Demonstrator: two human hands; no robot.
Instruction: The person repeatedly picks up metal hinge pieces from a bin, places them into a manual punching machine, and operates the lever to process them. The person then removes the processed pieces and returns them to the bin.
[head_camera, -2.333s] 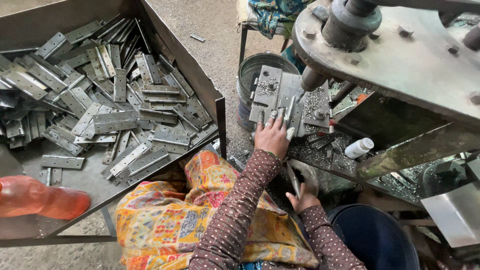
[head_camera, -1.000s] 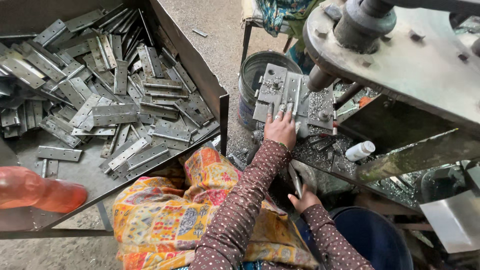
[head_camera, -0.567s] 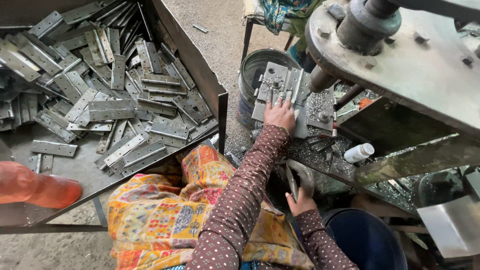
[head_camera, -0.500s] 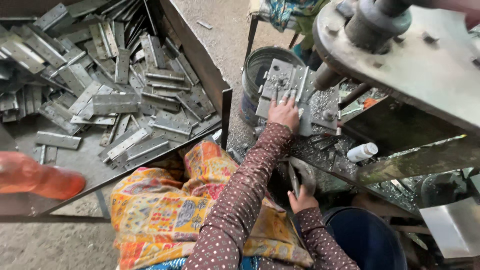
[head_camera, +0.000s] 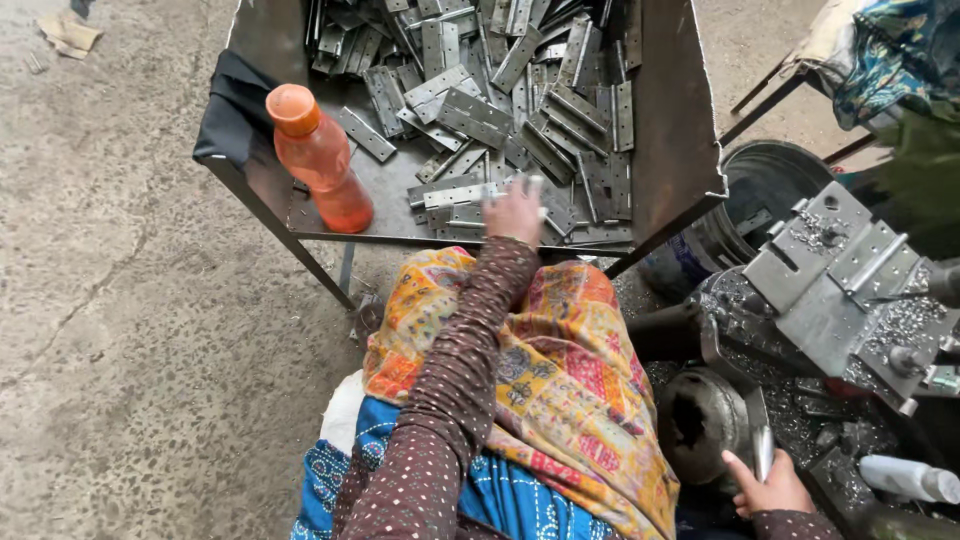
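Head view: the left hand (head_camera: 515, 210) reaches into the metal tray (head_camera: 672, 120), fingers closing on a grey hinge plate (head_camera: 462, 193) near its front edge, among a heap of flat, dull hinge plates (head_camera: 520, 70). It is not lifted yet. The right hand (head_camera: 768, 488) grips a metal lever (head_camera: 764, 450) beside the press die (head_camera: 835, 285), which appears unloaded.

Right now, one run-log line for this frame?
left hand: on metal plates in tray | right hand: grips metal rod by press | orange bottle: upright in tray
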